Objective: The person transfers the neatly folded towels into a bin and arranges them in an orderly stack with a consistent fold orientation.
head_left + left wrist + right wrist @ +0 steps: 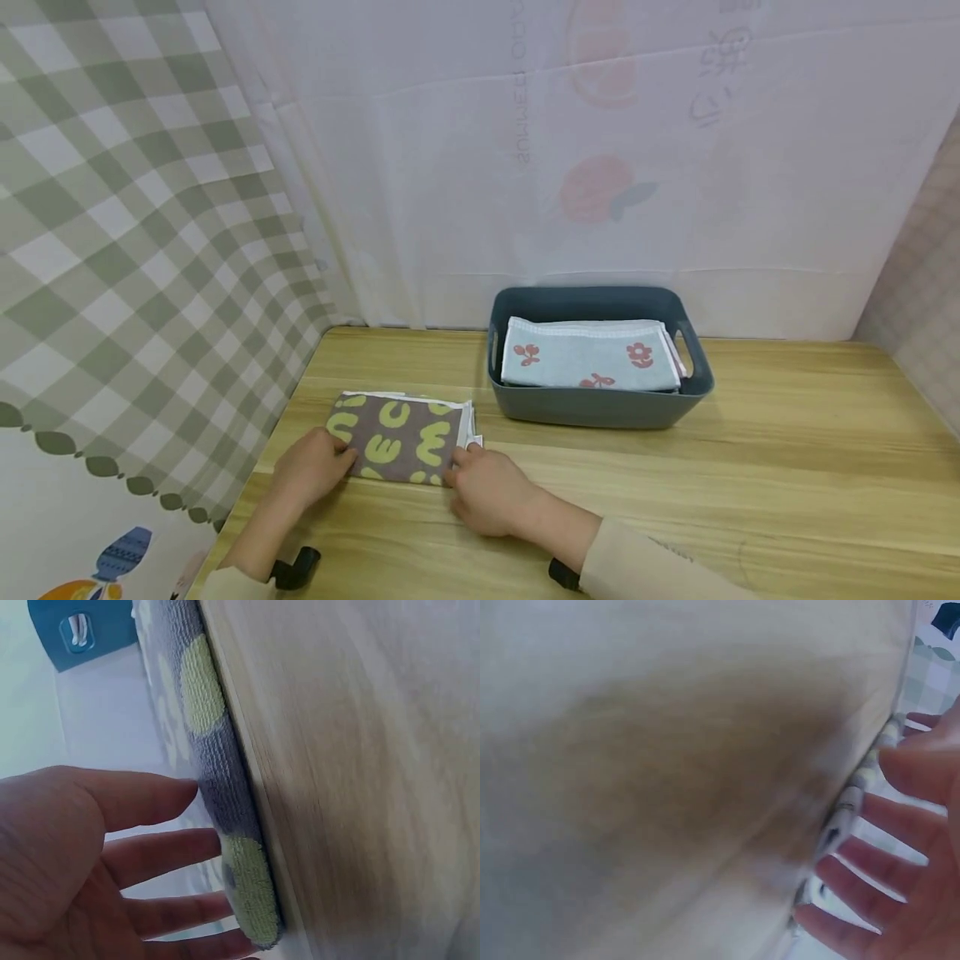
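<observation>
A folded terry towel (405, 442), brownish-grey with yellow letters and a white edging at its right end, lies flat on the wooden table. My left hand (313, 463) touches its left end, thumb and fingers fairly straight. In the left wrist view, the fingertips (196, 789) meet the rounded fold of the towel (225, 772). At the right end rests my right hand (489, 490), its fingers on the white-edged corner. Seen from the right wrist, that hand (900, 870) has its fingers extended along the towel's side (844, 817).
Behind and to the right stands a dark blue-grey plastic basket (592, 408) with handle holes. Inside it lies a folded pale blue towel (577, 354) with red flowers and cherries. A white printed curtain (420, 192) hangs behind the table (787, 467), and a green checked cloth (150, 183) at the left.
</observation>
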The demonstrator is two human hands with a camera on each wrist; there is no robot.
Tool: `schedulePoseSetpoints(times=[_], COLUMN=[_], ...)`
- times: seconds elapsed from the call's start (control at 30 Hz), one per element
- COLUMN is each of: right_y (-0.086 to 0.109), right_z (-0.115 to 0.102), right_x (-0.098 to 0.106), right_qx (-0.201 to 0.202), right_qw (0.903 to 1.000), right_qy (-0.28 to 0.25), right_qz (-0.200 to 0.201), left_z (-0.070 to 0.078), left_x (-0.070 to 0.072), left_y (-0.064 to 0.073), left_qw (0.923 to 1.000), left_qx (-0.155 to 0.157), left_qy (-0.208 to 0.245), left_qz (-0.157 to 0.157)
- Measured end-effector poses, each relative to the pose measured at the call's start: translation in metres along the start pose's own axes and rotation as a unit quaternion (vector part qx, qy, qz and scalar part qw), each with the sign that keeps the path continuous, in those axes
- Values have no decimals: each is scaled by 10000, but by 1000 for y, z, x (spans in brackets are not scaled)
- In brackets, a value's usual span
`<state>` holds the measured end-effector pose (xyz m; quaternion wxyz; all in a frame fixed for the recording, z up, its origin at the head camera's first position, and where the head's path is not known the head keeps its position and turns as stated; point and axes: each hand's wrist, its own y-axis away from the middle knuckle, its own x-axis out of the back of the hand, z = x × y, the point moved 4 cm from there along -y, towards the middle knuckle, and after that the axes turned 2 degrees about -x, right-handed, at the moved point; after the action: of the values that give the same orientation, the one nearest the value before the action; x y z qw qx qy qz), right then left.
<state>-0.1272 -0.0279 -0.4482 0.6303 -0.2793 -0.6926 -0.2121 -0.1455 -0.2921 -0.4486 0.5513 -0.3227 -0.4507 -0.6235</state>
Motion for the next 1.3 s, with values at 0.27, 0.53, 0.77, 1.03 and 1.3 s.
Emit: schedulePoseSetpoints(times=[0.27, 0.53, 0.77, 1.03, 1.3], right_y=[-7, -19, -27, -35, -38], right_z=[18, 33, 35, 35, 35], right_x=[-5, -6, -15, -14, -13], right_qx=[-1122, -2259, -2485, -2575, -3295], right_qw=[9851, 9673, 9616, 9353, 7922], right_qy=[-578, -901, -1101, -2397, -5007], right_qz=[1169, 725, 373, 373, 1142], left_z=[-6, -8, -15, -22, -27], left_x=[9, 12, 8, 5, 5], left_y=[-20, -31, -34, -40, -41], left_qw=[9991, 9981, 9966, 9906, 9639], left_qx=[-59, 396, 637, 500, 658], left_qy=[186, 476, 501, 1270, 2574], left_qz=[367, -39, -175, -97, -185])
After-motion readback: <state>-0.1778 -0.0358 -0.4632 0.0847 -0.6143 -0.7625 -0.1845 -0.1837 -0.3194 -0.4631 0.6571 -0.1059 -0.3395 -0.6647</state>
